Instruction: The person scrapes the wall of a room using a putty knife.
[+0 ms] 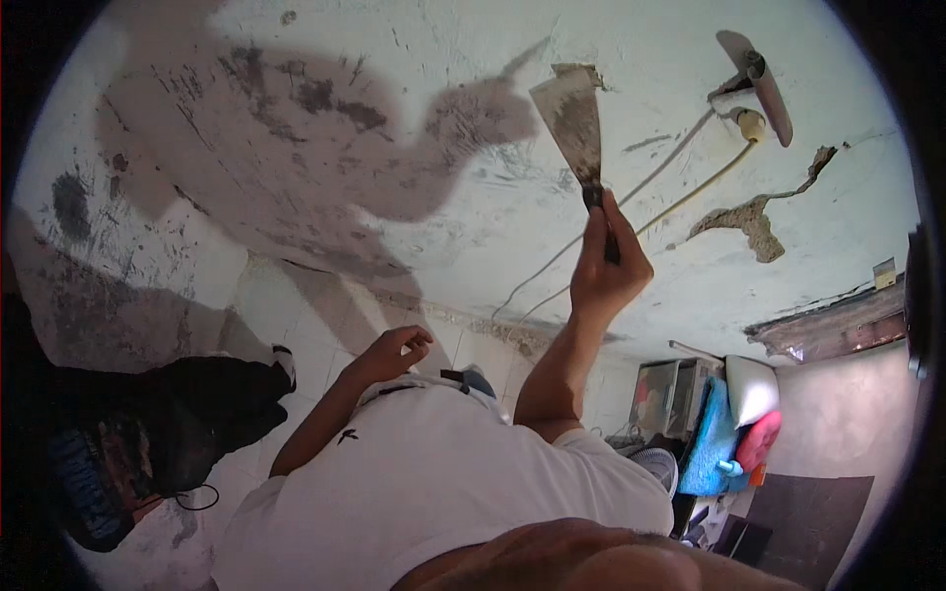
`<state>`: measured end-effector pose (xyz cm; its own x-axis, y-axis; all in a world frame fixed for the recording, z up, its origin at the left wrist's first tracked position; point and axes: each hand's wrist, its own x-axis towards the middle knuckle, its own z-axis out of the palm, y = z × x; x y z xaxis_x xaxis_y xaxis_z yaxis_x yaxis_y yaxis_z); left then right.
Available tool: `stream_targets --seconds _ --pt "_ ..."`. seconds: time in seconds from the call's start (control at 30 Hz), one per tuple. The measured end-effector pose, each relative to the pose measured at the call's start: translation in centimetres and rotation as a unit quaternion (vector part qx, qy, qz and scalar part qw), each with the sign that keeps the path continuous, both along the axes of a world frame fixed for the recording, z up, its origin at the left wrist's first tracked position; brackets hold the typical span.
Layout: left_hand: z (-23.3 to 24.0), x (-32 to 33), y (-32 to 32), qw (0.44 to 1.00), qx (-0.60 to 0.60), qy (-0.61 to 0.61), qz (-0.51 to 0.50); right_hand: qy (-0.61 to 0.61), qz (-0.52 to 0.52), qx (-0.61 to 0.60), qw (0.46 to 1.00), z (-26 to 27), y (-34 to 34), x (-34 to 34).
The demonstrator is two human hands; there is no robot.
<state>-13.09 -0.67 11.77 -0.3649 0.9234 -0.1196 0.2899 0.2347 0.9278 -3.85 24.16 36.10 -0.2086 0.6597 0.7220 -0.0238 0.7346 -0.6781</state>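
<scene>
My right hand (610, 258) grips the dark handle of a putty knife (573, 122), raised in front of a stained white plaster wall (473, 199). The blade is broad, worn and smeared; its wide end overlaps a small chipped patch (584, 72). I cannot tell whether the edge touches the plaster. Low by my waist, my left hand (392, 353) hangs with loosely curled fingers and nothing visible in it. My shadow and that of the knife fall across the dark-scuffed part of the wall.
A yellowish round fitting (751, 127) with a cord and a tube-shaped fixture (770, 100) are on the wall. Broken plaster (746, 221) lies below them. Dark fabric items (185, 414) are at left. A drawer unit (665, 395), fan (658, 467), blue cloth (706, 443) and pillow (752, 390) stand at right.
</scene>
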Motion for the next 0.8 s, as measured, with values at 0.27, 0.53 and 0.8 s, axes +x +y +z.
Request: stream_targets --seconds 0.27,0.53,0.8 --pt "1.0 -0.4 -1.2 1.000 0.010 -0.008 0.018 -0.002 0.036 0.092 0.995 -0.2 -1.6 -3.0" --pt "-0.2 -1.8 -3.4 0.994 -0.037 -0.039 0.098 -0.030 -0.012 0.024 0.999 -1.1 0.5 -1.2" --pt "-0.2 -3.5 -0.1 0.999 -0.004 -0.007 0.050 -0.020 -0.015 -0.040 0.999 -1.8 0.9 -0.8"
